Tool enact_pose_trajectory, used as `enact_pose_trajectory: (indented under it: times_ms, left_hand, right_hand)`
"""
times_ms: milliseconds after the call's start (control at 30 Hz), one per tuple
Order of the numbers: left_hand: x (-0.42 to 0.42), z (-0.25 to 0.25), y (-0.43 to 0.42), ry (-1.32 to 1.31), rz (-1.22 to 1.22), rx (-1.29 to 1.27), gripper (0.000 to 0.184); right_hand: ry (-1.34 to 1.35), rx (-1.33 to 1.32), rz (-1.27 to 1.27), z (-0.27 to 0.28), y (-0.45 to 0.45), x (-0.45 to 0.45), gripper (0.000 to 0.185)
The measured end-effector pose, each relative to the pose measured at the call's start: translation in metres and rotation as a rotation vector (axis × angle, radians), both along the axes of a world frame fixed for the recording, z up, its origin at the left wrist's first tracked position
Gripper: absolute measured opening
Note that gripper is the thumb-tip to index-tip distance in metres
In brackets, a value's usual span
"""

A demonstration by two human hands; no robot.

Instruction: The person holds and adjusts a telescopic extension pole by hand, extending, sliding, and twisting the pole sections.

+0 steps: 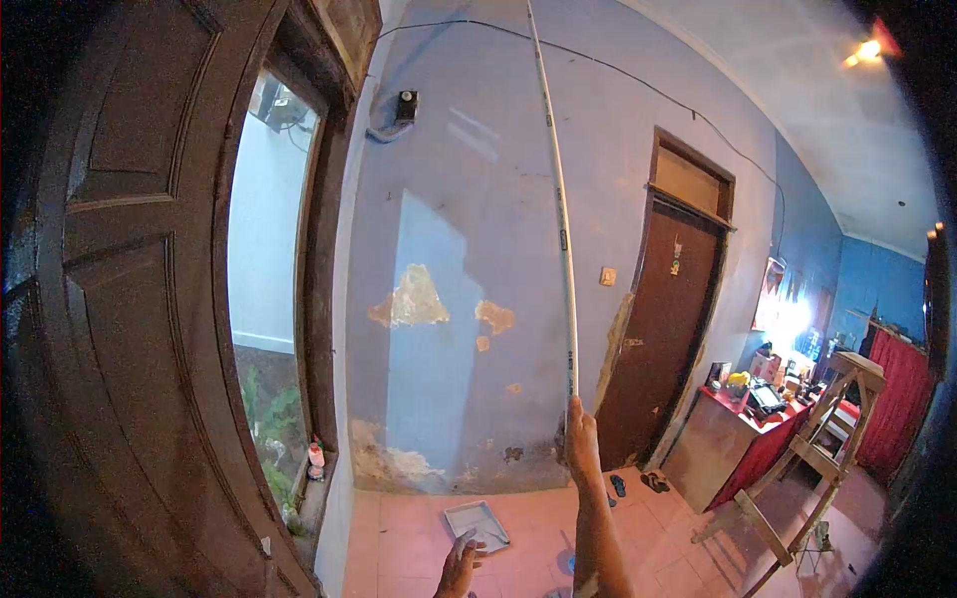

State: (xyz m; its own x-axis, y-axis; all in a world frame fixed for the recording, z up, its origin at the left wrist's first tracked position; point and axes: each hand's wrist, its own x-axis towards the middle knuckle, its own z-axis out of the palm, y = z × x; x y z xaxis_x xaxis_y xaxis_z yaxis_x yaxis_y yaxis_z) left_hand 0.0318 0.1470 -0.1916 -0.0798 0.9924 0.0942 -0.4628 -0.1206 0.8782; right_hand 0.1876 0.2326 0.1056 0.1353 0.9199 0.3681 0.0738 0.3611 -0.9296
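My right hand [582, 439] is closed around the lower end of a long white pole [560, 224]. The pole stands nearly upright in front of the wall and leans slightly left, with dark markings along its length. Its top runs out of view. Low in the picture, my left hand [461, 566] is held with its fingers apart and nothing in it. Just beyond that hand, a pale paint tray [478, 520] lies on the pink tiled floor, its near edge partly covered by the fingers.
A dark wooden door [140, 279] and a window frame stand at left, with a small bottle [316, 456] on the sill. The blue wall [518, 399] has peeling patches. A wooden stepladder [827, 458], a cluttered red-topped counter [733, 409] and sandals [654, 481] are at right.
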Motion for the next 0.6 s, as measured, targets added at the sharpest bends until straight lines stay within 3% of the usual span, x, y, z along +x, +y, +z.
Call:
enact_pose_trajectory:
  times_ms: [67,233,333,400,533,600]
  left_hand:
    - [-0.004,-0.013,0.005,-0.004,-0.005,-0.011,0.046]
    - [-0.009,0.017,-0.016,0.053,0.135,0.011,0.05]
    - [-0.016,0.027,-0.018,0.053,0.106,-0.093,0.054]
    - [-0.017,0.022,-0.017,0.054,0.089,-0.047,0.055]
    - [-0.017,-0.008,-0.002,0.032,-0.017,-0.061,0.061]
    - [-0.013,-0.018,-0.002,0.079,-0.01,-0.034,0.062]
  right_hand:
    - [0.002,0.005,0.015,-0.017,0.004,0.002,0.052]
    - [-0.099,-0.017,-0.079,-0.098,0.009,0.006,0.054]
    - [-0.26,0.222,-0.17,-0.147,-0.005,0.008,0.056]
    - [0.021,-0.18,0.034,-0.177,-0.014,0.013,0.054]
    - [-0.075,-0.249,0.049,-0.238,-0.033,0.022,0.051]
    - [-0.224,-0.088,-0.111,-0.26,-0.05,0.016,0.046]
